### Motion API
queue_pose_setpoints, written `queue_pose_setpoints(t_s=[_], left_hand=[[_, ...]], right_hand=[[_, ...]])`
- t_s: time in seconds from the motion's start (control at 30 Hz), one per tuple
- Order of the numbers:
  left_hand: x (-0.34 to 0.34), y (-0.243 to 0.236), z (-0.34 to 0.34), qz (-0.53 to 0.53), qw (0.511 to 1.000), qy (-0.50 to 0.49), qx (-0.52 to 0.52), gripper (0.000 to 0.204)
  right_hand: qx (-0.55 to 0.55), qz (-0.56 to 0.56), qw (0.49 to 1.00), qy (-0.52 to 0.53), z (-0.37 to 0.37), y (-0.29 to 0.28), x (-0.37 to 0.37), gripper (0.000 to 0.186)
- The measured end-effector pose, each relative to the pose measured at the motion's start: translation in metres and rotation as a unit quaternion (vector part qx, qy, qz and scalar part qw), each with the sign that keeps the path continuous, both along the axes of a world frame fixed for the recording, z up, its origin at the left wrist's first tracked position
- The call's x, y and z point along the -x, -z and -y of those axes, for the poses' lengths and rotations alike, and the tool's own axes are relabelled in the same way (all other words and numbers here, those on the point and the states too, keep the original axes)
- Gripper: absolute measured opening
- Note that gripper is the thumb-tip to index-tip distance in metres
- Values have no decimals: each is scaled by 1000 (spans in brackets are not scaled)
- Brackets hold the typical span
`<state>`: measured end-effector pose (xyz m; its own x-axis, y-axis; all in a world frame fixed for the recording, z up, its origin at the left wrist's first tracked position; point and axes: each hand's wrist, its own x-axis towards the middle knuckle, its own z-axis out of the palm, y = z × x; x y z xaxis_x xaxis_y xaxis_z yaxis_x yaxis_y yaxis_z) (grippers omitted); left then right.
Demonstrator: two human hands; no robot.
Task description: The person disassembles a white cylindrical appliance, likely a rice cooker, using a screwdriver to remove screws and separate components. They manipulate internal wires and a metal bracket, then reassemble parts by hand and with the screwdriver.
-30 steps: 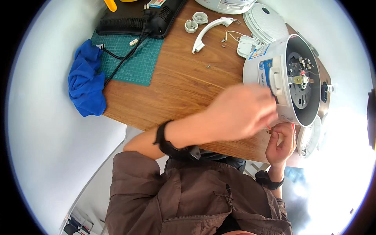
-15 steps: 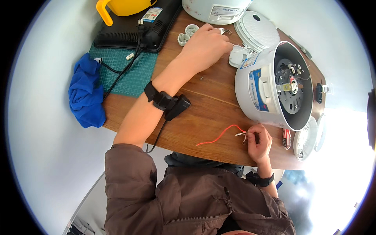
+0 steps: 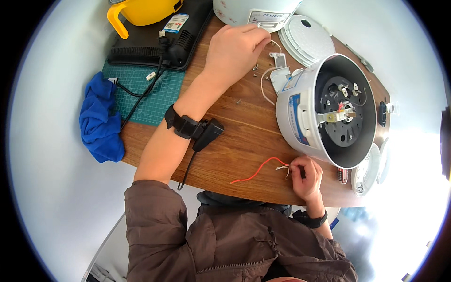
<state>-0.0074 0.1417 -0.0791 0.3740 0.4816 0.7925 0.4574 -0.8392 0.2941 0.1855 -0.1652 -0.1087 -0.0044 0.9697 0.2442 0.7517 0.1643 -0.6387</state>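
Observation:
My left hand (image 3: 238,50) reaches to the far side of the wooden table, thumb and forefinger pinched on a thin white wire (image 3: 278,45). That wire runs down to a small white part with a metal bracket (image 3: 279,60). Near the front edge, my right hand (image 3: 306,177) pinches a red wire (image 3: 257,173) together with short white wire ends (image 3: 283,167). The red wire's free end trails left. Beyond that hand, a white rice cooker body (image 3: 295,123) lies on its side, its open end showing a dark metal disc (image 3: 339,130) with terminals.
Loose screws (image 3: 255,68) lie below my left hand. At the back are another white cooker (image 3: 230,10) and a round pale lid (image 3: 307,42). Leftward sit a yellow container (image 3: 149,11), a black appliance (image 3: 136,54), a green cutting mat (image 3: 145,108) and blue cloth (image 3: 99,122).
My left hand has moved slightly up and left, uncovering the bracket and screws and covering two small round white parts. My right hand still pinches the wires. The whole view has shifted slightly.

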Motion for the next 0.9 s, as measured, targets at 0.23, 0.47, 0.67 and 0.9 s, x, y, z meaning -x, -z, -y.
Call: queue_pose_setpoints(t_s=[0.23, 0.47, 0.67, 0.9], left_hand=[[4, -6, -3, 29, 999, 12, -9, 8], [9, -16, -6, 66, 997, 26, 41, 9], [9, -30, 0, 149, 977, 55, 144, 8], [13, -47, 7, 195, 945, 106, 240, 15]], right_hand=[[8, -13, 1000, 4, 0, 0, 0, 15], [11, -24, 1000, 14, 0, -2, 1, 14], [0, -31, 999, 22, 0, -3, 3, 10], [-33, -14, 999, 19, -2, -7, 3, 14]])
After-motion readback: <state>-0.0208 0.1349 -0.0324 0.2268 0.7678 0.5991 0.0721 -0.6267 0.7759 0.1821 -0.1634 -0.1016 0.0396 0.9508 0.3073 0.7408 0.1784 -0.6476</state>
